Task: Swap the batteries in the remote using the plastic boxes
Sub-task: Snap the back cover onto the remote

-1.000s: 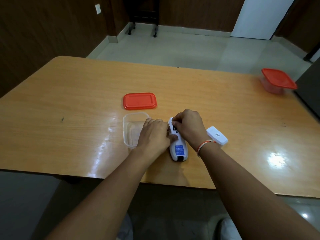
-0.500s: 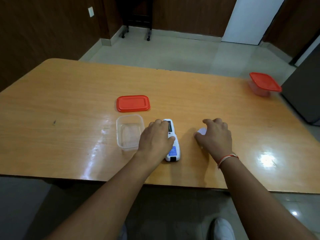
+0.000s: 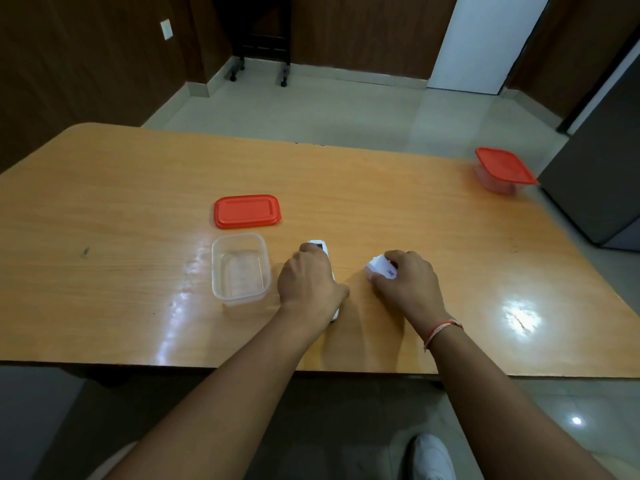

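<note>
Fingers of the right hand (image 3: 408, 285) curl round and pinch the white battery cover (image 3: 381, 267), lifting its far end off the desk (image 3: 104, 202). Fingers of the left hand (image 3: 308, 282) curl over the remote (image 3: 320, 247), pressing it flat near the middle of the desk's near edge; whether they close underneath it cannot be told. Only the remote's far tip and a sliver by the wrist show, so its long axis runs roughly from the near edge toward the far edge. Just left of it stands the clear box (image 3: 240, 270), open, with its red lid (image 3: 246, 211) beyond. Another box with a red lid (image 3: 502, 169) sits at the far right corner.

Judging by this, the step is refitting the cover, which calls for lining it up over the battery bay and sliding it home.
</note>
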